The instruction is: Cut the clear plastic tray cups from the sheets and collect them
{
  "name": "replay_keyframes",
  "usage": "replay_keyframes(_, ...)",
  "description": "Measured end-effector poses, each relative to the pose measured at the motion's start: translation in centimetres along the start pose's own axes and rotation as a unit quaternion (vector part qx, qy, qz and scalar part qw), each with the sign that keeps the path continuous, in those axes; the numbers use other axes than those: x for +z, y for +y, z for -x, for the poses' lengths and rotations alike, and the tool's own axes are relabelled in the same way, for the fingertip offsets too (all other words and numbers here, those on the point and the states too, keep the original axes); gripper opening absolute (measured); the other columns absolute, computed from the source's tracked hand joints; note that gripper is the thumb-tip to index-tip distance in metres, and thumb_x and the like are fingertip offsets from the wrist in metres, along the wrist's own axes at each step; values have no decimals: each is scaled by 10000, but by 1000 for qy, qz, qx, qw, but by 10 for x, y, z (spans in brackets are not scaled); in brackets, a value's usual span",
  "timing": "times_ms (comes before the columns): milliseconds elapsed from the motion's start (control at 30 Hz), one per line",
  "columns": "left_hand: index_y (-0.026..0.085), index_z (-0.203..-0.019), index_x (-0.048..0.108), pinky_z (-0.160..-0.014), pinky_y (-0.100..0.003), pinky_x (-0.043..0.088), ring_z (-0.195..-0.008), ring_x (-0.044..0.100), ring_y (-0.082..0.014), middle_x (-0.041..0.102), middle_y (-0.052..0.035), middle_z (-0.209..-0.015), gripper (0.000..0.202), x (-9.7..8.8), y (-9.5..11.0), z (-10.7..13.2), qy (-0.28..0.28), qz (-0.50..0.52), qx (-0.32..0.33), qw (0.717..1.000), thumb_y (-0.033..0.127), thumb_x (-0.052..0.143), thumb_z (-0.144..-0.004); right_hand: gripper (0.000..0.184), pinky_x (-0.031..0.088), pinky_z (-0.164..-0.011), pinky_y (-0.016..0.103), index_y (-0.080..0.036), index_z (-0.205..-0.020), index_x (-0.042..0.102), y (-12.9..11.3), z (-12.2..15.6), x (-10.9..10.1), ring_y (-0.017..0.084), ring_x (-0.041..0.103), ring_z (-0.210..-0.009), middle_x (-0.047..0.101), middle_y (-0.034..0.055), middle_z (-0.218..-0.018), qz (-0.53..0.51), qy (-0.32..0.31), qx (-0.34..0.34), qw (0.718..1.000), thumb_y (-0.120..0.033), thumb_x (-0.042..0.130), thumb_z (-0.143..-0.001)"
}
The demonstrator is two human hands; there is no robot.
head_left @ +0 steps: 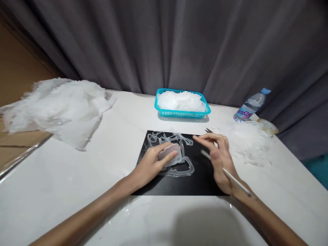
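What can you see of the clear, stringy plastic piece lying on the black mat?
The clear, stringy plastic piece looks like a thin, translucent, glossy web of looping strips with open gaps. It lies flat on the black rectangular mat, spread across the mat's upper left part. The left hand presses a pale rounded part at its middle. The right hand, holding a thin white stick, hovers just to its right.
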State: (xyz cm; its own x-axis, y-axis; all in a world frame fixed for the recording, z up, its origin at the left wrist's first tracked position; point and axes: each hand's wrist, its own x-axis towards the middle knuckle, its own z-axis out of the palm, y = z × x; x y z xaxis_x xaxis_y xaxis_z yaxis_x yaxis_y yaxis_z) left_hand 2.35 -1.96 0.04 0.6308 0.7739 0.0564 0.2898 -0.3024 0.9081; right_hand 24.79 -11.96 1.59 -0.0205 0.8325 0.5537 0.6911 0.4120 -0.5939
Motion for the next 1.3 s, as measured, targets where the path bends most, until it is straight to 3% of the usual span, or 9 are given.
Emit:
replay_keyframes(100,199,-1057,664,-815,-314,522,-897,679,-207,706,-25,-974,286,-3,5,-2,3,105,-37,994,477,621,-1002,375,534,-1063,517,-283,-1390,596,11,5,12,265,575,-1209,568,115,-1254,18,46,10,999,-257,354,-1105)
replay_keyframes(267,200,-977,576,-705,-262,500,-747,652,-157,633,26,-832,296,-4,8,-4,-15,195,-65,979,472,690,-949,404,529,-1077,460,-254,-1477,482,15,5,32,255,568,-1278,587,117,-1359,12,-90,-6,996,-257,515,-1074)
replay_keyframes(433,195,-976,637,-636,-235,439,-702,564,-139,601,44,-785,355,0,2,-3,-6,143,-57,988,438,838,-813,249,539,-872,407,-233,-1294,613,19,3,35,214,648,-978,722,70,-1103,4,-86,-79,993,-171,519,-1071)
replay_keyframes(667,200,-871,780,-751,-279,467,-805,651,-184,748,-5,-848,211,2,4,0,-44,-1,-16,999,400,727,-913,130,529,-829,385,-190,-1140,632,20,4,34,214,622,-920,727,79,-1017,33,-130,-101,986,-169,529,-1063)
replay_keyframes(767,177,-752,704,-616,-259,463,-674,613,-163,687,-2,-731,265,-3,-1,-5,81,43,-70,993,404,723,-888,123,529,-789,376,-188,-1093,613,16,5,33,215,624,-885,714,87,-978,45,-118,-118,985,-133,511,-1051)
replay_keyframes(833,175,-727,632,-530,-241,449,-583,566,-141,623,11,-674,292,-11,-7,-10,227,108,-129,959,411,715,-879,134,521,-743,363,-186,-1068,600,12,6,31,213,615,-843,695,82,-928,45,-100,-133,985,-95,511,-1024)
replay_keyframes(900,175,-798,630,-507,-229,454,-566,562,-131,607,17,-681,274,-21,-11,-12,278,161,-151,935,420,718,-885,135,505,-711,352,-193,-1030,593,10,9,31,205,590,-801,666,62,-873,44,-85,-122,988,-83,518,-1005)
replay_keyframes(1100,198,-954,656,-635,-222,460,-718,588,-124,632,1,-856,244,-28,-2,-3,75,143,-46,986,440,686,-967,107,514,-801,412,-200,-1075,618,24,10,29,251,577,-918,642,82,-978,107,-35,41,993,-159,538,-1017)
replay_keyframes(1300,206,-965,645,-756,-259,460,-822,586,-144,625,-6,-917,200,-16,11,4,-10,134,-13,991,397,621,-1022,352,525,-899,459,-250,-1280,621,18,11,24,280,574,-1117,593,109,-1205,21,-3,53,998,-138,546,-955)
